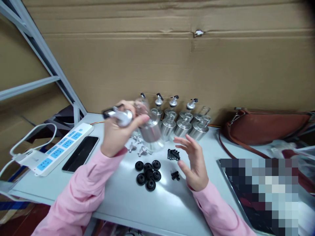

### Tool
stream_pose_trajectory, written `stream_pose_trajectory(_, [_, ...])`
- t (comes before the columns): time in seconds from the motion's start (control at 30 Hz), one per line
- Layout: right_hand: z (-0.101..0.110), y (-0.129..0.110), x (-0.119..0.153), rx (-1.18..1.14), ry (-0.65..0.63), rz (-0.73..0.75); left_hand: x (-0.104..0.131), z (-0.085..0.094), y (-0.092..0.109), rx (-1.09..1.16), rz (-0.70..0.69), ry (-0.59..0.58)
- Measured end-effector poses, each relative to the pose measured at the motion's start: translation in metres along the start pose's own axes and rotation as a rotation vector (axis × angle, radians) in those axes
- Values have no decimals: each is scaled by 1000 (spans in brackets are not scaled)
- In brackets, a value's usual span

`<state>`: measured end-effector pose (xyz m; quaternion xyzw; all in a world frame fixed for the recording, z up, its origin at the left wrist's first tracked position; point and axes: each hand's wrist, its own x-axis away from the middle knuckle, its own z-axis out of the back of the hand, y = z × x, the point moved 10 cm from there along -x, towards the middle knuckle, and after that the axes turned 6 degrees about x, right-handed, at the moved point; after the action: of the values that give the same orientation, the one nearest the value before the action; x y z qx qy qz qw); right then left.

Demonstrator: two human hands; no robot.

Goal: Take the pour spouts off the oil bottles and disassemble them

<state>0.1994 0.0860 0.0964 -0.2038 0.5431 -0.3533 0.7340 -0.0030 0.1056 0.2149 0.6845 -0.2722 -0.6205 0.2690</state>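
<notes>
My left hand is closed around the neck of a glass bottle with a steel band, tilted and blurred by motion. The same hand also has a silver pourer top with a black lever. My right hand is empty, fingers apart, above small black pins and a little heap of black plugs. Black round stoppers lie between my arms. Behind them are silver pourer parts, partly under the bottle. Several bottles stand at the back, some topped with pourers.
On the left lie a white power strip and a black phone. A brown bag with its strap rests at the right, behind a dark tablet-like slab. Cardboard walls the back; a metal frame rises at left.
</notes>
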Motion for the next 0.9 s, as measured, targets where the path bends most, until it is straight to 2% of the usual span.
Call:
stream_pose_trajectory(0.07, [10,4,-1,-17,72,-15,-14,34,14,-151,-101,77])
stream_pose_trajectory(0.13, [15,6,-2,-26,112,-24,-25,62,19,-325,-156,106])
stream_pose_trajectory(0.2, [15,7,-2,-26,117,-27,-32,85,12,-449,-173,122])
stream_pose_trajectory(0.3, [12,6,-1,-17,99,-28,-37,106,-13,-569,-139,150])
stream_pose_trajectory(0.43, [11,6,0,-26,102,-20,-40,111,-64,-556,22,136])
stream_pose_trajectory(0.53, [13,6,0,-19,112,-19,-38,108,-88,-507,43,118])
stream_pose_trajectory(0.77, [11,3,1,1,92,2,-23,100,-132,-430,76,62])
stream_pose_trajectory(0.9, [11,2,1,10,89,14,-19,90,-142,-399,104,8])
